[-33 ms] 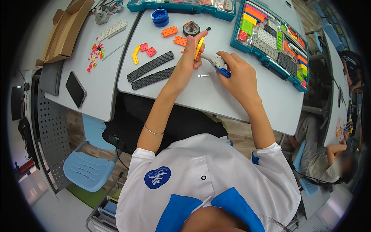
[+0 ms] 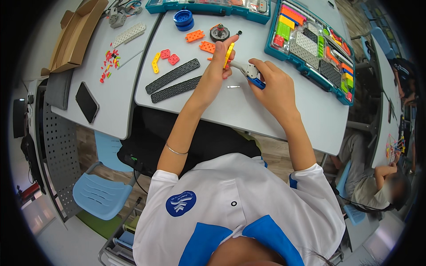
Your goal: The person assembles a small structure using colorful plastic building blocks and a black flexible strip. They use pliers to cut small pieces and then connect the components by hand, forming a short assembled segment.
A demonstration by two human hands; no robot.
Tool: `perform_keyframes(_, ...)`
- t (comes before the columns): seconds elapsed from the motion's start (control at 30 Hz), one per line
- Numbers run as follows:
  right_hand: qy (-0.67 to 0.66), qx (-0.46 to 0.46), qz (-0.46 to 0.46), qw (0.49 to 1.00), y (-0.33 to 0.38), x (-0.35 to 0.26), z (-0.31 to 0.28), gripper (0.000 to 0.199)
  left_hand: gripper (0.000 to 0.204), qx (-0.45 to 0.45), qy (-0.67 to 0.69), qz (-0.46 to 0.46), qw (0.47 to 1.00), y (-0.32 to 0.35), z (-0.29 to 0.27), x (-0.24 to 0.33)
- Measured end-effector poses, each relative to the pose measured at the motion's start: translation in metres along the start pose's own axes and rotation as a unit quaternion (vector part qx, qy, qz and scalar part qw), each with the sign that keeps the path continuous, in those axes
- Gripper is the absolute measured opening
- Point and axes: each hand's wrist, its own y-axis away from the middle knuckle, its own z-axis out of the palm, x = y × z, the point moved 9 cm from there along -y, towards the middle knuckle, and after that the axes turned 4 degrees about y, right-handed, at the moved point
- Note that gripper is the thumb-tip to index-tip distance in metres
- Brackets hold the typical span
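Note:
My left hand (image 2: 214, 71) is closed on a yellow plastic building piece (image 2: 229, 55), held upright above the table with the thumb along it. An orange bit shows beside the fingers, partly hidden. In my right hand (image 2: 277, 84) is a grey-and-blue plier-like hand tool (image 2: 251, 72); its narrow tip points at the yellow piece. Whether tip and piece touch, I cannot tell. Below the hands lies a small metal pin-like part (image 2: 233, 87). Two black perforated strips (image 2: 173, 76) rest left of my left hand. Beyond it are orange connector plates (image 2: 194, 36) and a dark wheel (image 2: 219, 33).
A teal parts case (image 2: 306, 62) stands open at the right, another case (image 2: 213, 8) at the far edge. Blue rims (image 2: 183, 20), red pieces (image 2: 173, 59) and a yellow angled piece (image 2: 155, 63) lie leftward. The left table holds a phone (image 2: 87, 102) and cardboard box (image 2: 75, 35).

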Motion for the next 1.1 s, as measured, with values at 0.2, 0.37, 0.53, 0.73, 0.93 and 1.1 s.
perform_keyframes(0.2, 0.000, -0.003, -0.005, 1.000, -0.001, 0.000, 0.002, 0.040, 0.091, -0.004, -0.041, -0.003, 0.999, 0.002, 0.001, -0.009)
perform_keyframes(0.37, -0.004, -0.023, 0.004, 1.000, -0.004, 0.004, 0.011, 0.029, 0.061, -0.024, -0.001, 0.018, 1.000, -0.003, 0.000, -0.006)
perform_keyframes(0.53, -0.105, -0.097, 0.054, 0.988, -0.007, 0.000, 0.020, 0.027, 0.040, 0.026, 0.012, 0.079, 0.996, -0.002, -0.006, 0.006)
perform_keyframes(0.73, -0.159, -0.135, 0.095, 0.973, -0.005, 0.014, 0.017, 0.036, 0.042, 0.240, -0.073, 0.214, 0.944, -0.001, -0.094, 0.039)
perform_keyframes(0.93, -0.135, -0.113, 0.090, 0.980, -0.012, 0.014, 0.019, 0.036, 0.034, 0.130, -0.047, 0.095, 0.986, 0.011, -0.088, 0.043)
perform_keyframes(1.1, -0.158, -0.129, 0.076, 0.976, -0.011, 0.013, 0.024, 0.034, 0.023, 0.014, -0.063, 0.059, 0.996, 0.003, -0.038, 0.000)
